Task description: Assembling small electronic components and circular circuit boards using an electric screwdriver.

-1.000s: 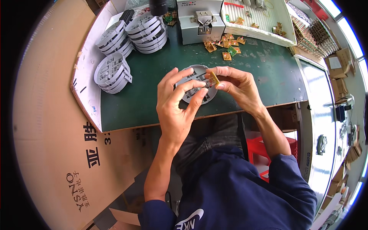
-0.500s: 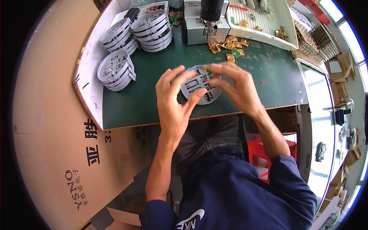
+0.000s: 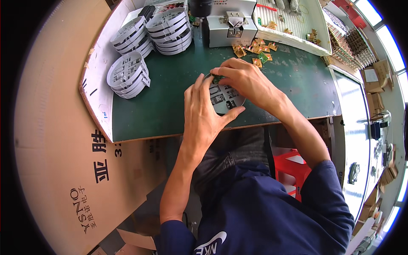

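Observation:
On the green bench top, just before me, lies a round grey plastic housing (image 3: 224,97) with dark slots and compartments. My left hand (image 3: 204,111) curves round its left side, fingers along the rim and thumb at the near edge, steadying it. At the housing's far left part, my right hand (image 3: 244,78) pinches a small green circuit board (image 3: 216,79) against it. Fingers cover most of that board, so whether it is seated cannot be seen.
Stacked grey housings (image 3: 170,32) stand at the back left, with a shorter stack (image 3: 127,76) nearer. A grey screw feeder (image 3: 231,32) sits behind, a black hanging tool (image 3: 199,7) beside it. Small yellow-brown boards (image 3: 256,46) lie near a white foam tray (image 3: 293,38).
My right hand has moved left and down with the board onto the housing. My left hand has closed in round the rim. The black hanging tool has swung left.

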### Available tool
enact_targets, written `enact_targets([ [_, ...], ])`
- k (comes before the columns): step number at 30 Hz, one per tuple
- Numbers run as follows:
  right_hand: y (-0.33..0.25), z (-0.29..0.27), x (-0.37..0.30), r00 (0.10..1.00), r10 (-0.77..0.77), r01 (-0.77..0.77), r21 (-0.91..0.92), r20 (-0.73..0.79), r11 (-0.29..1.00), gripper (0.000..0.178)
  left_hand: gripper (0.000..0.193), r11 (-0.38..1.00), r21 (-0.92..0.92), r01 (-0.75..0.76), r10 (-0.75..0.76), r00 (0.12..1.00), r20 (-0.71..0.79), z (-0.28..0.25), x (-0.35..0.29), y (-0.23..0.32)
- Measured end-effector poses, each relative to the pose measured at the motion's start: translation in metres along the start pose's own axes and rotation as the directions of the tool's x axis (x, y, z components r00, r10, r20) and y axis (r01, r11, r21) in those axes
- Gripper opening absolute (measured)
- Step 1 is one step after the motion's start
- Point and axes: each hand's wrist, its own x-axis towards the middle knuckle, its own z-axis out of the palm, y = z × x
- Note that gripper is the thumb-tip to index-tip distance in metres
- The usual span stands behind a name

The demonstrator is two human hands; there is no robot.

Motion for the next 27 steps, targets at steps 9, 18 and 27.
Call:
enact_targets([
  [9,0.011,-0.006,-0.006,0.998,0.021,-0.015,0.089,-0.065,0.996,0.041,0.085,0.987,0.157,-0.030,0.022,0.999,0.048,-0.002,0.001,0.002],
  [18,0.013,-0.006,-0.004,0.998,0.025,-0.017,0.139,-0.053,0.990,0.022,0.084,0.989,0.146,-0.015,0.006,0.998,0.061,-0.005,0.003,0.004],
  [27,0.015,-0.005,-0.004,0.999,0.002,0.003,0.086,-0.050,0.996,0.019,0.086,0.986,0.161,-0.033,0.022,0.997,0.071,-0.005,0.003,0.000],
])
